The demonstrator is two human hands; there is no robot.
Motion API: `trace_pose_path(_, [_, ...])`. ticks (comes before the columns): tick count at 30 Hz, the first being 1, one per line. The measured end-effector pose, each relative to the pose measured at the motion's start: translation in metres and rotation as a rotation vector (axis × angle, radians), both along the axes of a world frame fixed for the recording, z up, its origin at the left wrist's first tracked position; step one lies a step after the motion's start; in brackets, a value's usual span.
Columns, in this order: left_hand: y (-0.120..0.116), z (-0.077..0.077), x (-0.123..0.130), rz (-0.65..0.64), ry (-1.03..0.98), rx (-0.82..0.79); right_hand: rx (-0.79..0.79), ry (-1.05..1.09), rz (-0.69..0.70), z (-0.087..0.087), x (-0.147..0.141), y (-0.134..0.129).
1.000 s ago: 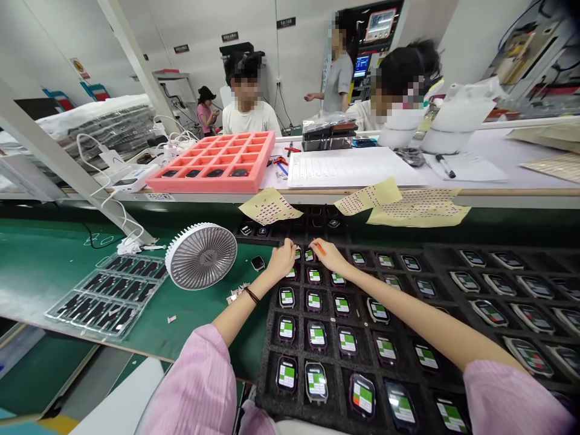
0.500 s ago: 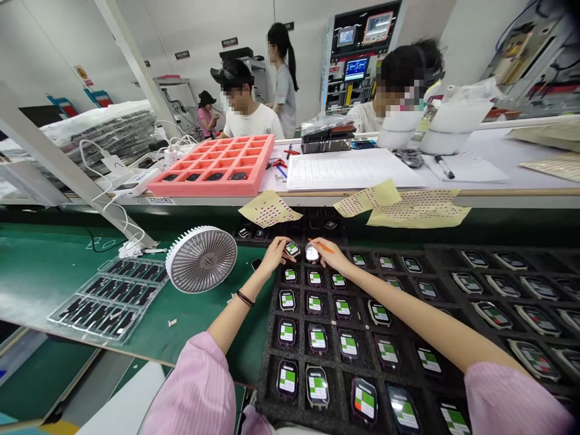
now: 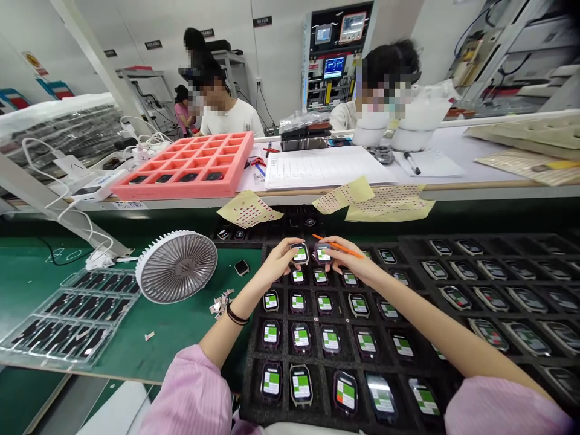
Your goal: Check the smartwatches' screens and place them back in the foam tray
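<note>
Both hands are over the far rows of a black foam tray (image 3: 254, 374) that holds several smartwatches in compartments. My left hand (image 3: 281, 260) grips a smartwatch (image 3: 299, 254) with a lit green and white screen. Right beside it, a second lit smartwatch (image 3: 322, 253) is held by the fingers of my right hand (image 3: 348, 261). A thin orange pointed stick (image 3: 339, 246) also lies across that right hand, its tip toward the left. Fingers partly cover both watch cases. Below the hands, a seated watch (image 3: 298, 276) shows a similar screen.
Left of the tray stand a round white fan (image 3: 176, 266), a loose watch (image 3: 241, 267), small scraps (image 3: 222, 303) and a clear tray of black parts (image 3: 67, 320). A shelf ahead carries a pink foam tray (image 3: 181, 190) and papers (image 3: 317, 169). Another foam tray (image 3: 421, 240) of watches lies right.
The view has swung right. The right-hand watch, bright with glare before, now shows its green and white screen. Both held watches face me more squarely. A standing co-worker behind has moved left.
</note>
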State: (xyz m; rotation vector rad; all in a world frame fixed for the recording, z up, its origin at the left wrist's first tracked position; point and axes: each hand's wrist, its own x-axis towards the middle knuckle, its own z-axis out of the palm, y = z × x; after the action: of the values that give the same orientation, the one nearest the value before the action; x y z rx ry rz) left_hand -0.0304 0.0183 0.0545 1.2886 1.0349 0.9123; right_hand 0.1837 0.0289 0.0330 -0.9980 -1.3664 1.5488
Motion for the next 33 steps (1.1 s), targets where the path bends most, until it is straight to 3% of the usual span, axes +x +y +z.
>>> trace_pose_path(8, [0.000, 0.001, 0.001, 0.011, -0.031, 0.059, 0.017, 0.058, 0.069, 0.010, -0.002, 0.007])
trace_pose_path(16, [0.001, 0.002, -0.003, -0.004, -0.049, 0.098, 0.068, -0.022, 0.103, 0.012, -0.008, 0.006])
trace_pose_path(33, [-0.010, 0.013, -0.001, 0.010, 0.015, 0.019, 0.102, -0.040, 0.022, 0.019, -0.009, -0.003])
